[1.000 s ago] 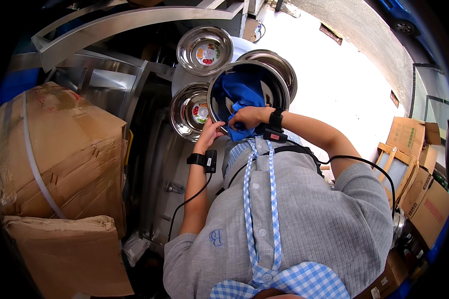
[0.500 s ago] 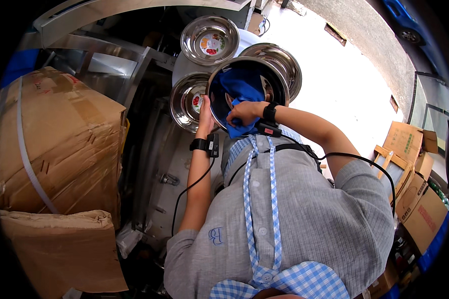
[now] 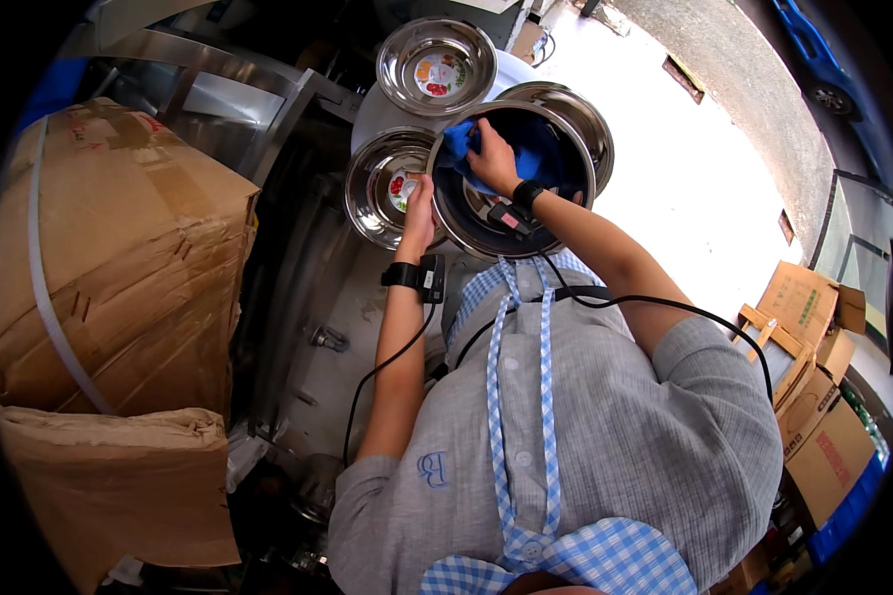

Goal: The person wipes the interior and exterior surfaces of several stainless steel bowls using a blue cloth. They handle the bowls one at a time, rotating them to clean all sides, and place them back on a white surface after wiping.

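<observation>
A steel basin (image 3: 572,190) with a dark, shiny inside is tilted up in front of me. My left hand (image 3: 422,211) grips its left rim, fingers partly hidden. Inside the basin, my right hand (image 3: 493,162) presses a bunched blue cloth (image 3: 534,165) against the upper left of the wall. Around it are other shiny steel basins: one at the far side (image 3: 391,74), one on the left (image 3: 365,203) and one behind on the right (image 3: 602,134). The far and left ones have round fruit-printed labels inside.
The basins stand on a pale round surface (image 3: 512,71). Large taped cardboard boxes (image 3: 119,268) fill the left, near a steel frame (image 3: 298,109). More cartons (image 3: 829,456) lie at the right. A black cable (image 3: 655,299) runs from my right wrist.
My right hand has moved with the blue cloth from the basin's near edge up to the far left of its inner wall. My left hand still holds the rim.
</observation>
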Available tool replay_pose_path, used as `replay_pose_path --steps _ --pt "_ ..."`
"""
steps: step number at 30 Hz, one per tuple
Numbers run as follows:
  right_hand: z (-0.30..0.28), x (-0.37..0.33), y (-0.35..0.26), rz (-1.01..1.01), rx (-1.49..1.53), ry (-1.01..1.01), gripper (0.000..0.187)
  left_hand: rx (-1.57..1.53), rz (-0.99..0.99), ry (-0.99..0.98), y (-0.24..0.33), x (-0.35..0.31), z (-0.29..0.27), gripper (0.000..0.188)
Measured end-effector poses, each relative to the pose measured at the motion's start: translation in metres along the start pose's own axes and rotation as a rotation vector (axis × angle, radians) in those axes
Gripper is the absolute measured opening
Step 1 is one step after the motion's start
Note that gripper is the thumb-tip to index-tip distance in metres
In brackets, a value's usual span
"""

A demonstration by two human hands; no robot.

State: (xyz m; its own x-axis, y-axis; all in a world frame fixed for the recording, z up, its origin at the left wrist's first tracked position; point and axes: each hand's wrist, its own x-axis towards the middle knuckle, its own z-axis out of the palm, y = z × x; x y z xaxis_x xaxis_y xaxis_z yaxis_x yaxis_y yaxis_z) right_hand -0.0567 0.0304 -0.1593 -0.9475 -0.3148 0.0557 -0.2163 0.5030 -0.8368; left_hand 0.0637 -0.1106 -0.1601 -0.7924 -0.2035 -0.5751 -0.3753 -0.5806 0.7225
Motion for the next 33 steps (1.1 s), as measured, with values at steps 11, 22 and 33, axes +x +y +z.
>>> replay_pose_path --steps 11,22,33 --pt "-0.037 -0.044 0.0 -0.512 -0.267 -1.197 0.033 0.115 -0.078 -0.098 0.01 0.009 0.004 0.06" --pt "-0.051 -0.036 0.004 -0.437 -0.212 -1.319 0.027 0.129 -0.01 -0.079 0.009 0.034 0.016 0.063" --pt "-0.027 0.002 -0.009 -0.055 -0.062 -0.026 0.027 0.107 0.009 -0.097 0.011 0.03 0.009 0.054"
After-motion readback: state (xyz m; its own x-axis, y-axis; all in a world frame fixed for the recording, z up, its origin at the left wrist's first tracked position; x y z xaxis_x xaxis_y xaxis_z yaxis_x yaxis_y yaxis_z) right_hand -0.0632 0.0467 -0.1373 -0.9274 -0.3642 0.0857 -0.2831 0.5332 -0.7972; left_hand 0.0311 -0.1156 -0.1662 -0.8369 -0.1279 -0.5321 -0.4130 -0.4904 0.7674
